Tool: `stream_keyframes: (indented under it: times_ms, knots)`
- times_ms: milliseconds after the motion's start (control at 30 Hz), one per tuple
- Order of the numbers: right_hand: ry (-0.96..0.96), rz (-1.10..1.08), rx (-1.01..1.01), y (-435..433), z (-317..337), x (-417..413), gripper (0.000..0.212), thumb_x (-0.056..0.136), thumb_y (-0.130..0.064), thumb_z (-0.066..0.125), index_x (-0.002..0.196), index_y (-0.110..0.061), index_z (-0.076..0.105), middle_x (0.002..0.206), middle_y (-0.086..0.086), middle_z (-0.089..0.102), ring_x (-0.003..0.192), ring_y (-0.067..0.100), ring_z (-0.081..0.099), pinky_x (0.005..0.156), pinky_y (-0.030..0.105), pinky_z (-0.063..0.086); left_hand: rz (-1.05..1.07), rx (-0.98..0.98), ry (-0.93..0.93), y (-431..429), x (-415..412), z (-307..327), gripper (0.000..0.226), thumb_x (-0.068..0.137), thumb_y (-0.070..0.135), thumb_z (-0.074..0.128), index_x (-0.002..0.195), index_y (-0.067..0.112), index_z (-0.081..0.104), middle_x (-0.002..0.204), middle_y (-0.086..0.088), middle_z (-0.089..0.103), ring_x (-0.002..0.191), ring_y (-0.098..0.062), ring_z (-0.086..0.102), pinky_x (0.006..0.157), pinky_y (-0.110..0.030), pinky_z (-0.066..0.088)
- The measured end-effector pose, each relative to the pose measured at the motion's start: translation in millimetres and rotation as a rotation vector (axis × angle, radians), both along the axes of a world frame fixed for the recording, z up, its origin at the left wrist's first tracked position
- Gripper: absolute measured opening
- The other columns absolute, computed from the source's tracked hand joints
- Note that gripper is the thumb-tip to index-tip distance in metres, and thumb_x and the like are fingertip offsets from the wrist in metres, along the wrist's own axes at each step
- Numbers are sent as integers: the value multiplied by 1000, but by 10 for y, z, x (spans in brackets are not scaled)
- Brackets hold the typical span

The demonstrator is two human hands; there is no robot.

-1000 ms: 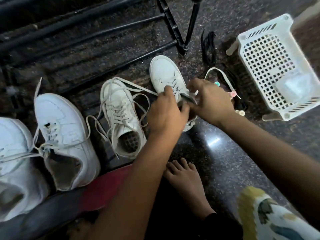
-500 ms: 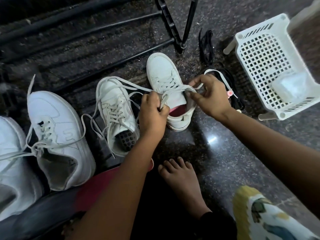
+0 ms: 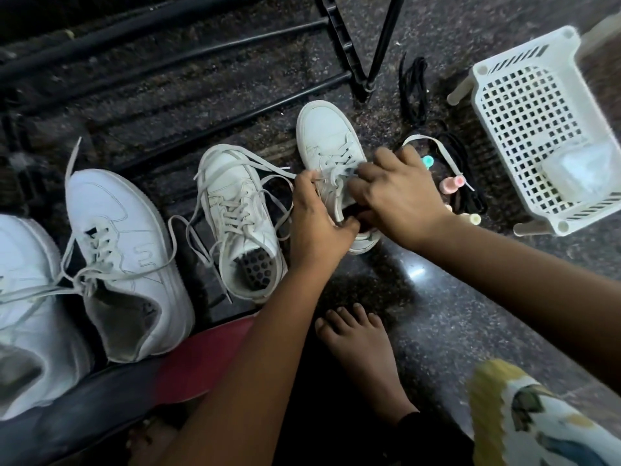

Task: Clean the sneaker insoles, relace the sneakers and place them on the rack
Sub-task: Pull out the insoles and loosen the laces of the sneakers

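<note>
The sneaker under work is found standing on the floor, toe toward the rack, just beside the second sneaker of what is judged to be its pair. The left hand is curled round the sneaker's left side, thumb laid at the collar opening. The right hand is bent over the laced throat, its thumb brought down to the same opening, so the sneaker is gripped from both sides. A loose white lace is seen running out from under the right hand and lying over the black laces on the floor. The step in hand is judged to be relacing. It would be done well if the sneaker were kept steadied by one hand while the slack is drawn through row by row, the two ends kept even, and the free end kept clear of the black laces so that nothing is snagged. The neighbouring sneaker's trailing lace, which lies close to the left hand, should not be caught up. Both sets of fingertips are hidden, so it cannot be told whether the lace itself is pinched or which eyelet has been reached. The insole is covered by the hands. Small pastel items beside the right wrist cannot be identified. The contents of the white basket are blurred, and the far-left sneaker is cut off by the frame edge.
</note>
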State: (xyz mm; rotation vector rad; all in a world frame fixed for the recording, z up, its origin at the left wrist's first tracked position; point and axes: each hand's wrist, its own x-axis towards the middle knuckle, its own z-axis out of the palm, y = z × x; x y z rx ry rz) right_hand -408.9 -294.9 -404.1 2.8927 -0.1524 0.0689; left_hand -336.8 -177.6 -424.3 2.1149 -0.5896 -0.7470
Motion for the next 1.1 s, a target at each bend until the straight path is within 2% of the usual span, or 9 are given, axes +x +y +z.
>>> stream_keyframes:
  times_ms: [233,367,433,500,567,633,733,867,1100]
  knots:
    - [123,37,-194,-114,-26,105,20,64,-14,45,47,-19,53,42,-10,42,59,18,52,73,36,22,-17,3,25,2,-6,54,100,65,12,76,146,20,17,147,-10,29,127,-26,44,101,-30,40]
    - [353,35,-133,-272,-798,122,14,75,-35,48,70,-40,60,52,-25,51,57,16,48,97,54,17,-20,-19,32,29,0,-14,104,57,29,73,142,28,12,137,-8,47,118,-26,53,95,-42,47]
    - [263,-24,-41,37,-1256,-244,22,76,-46,56,97,-43,63,86,-17,68,77,32,58,88,39,29,-19,-18,17,40,-11,-11,105,59,28,75,143,28,13,141,-9,43,122,-26,51,97,-41,46]
    - [415,-216,307,797,-1557,-708,58,91,-52,45,135,-13,40,140,22,42,123,53,36,74,25,44,-41,-3,-39,33,-6,20,107,64,19,78,148,22,13,151,-12,26,133,-28,39,103,-37,42]
    - [439,-126,256,1166,-1838,-1090,63,100,-55,20,143,-11,12,151,26,4,134,56,4,78,46,55,-165,28,-173,-27,38,83,111,65,14,79,150,22,7,158,-9,6,142,-25,24,103,-34,40]
    - [405,7,229,563,-2291,-1200,63,94,-65,14,146,-33,1,156,9,3,136,54,1,83,66,45,-363,83,-295,-137,102,119,111,69,12,76,151,23,2,159,-2,0,145,-21,16,102,-32,39]
    - [109,66,207,-513,-1768,-442,45,83,-69,21,127,-65,30,109,-28,52,101,24,62,91,53,33,-545,224,-336,-298,140,124,84,84,9,63,150,21,13,159,0,11,145,-16,12,114,-31,27]
    - [-194,-22,426,-191,-179,-183,25,85,-25,48,91,-10,67,70,1,64,60,25,62,58,30,42,-506,244,-414,-391,127,49,56,96,6,42,148,18,24,157,-2,19,144,-16,18,114,-27,21]
    - [-114,-29,438,39,71,-173,11,78,-16,65,73,-9,59,69,10,60,62,28,58,56,32,43,-557,323,-407,-432,233,79,50,98,8,33,146,20,30,156,-8,23,139,-25,31,109,-33,31]
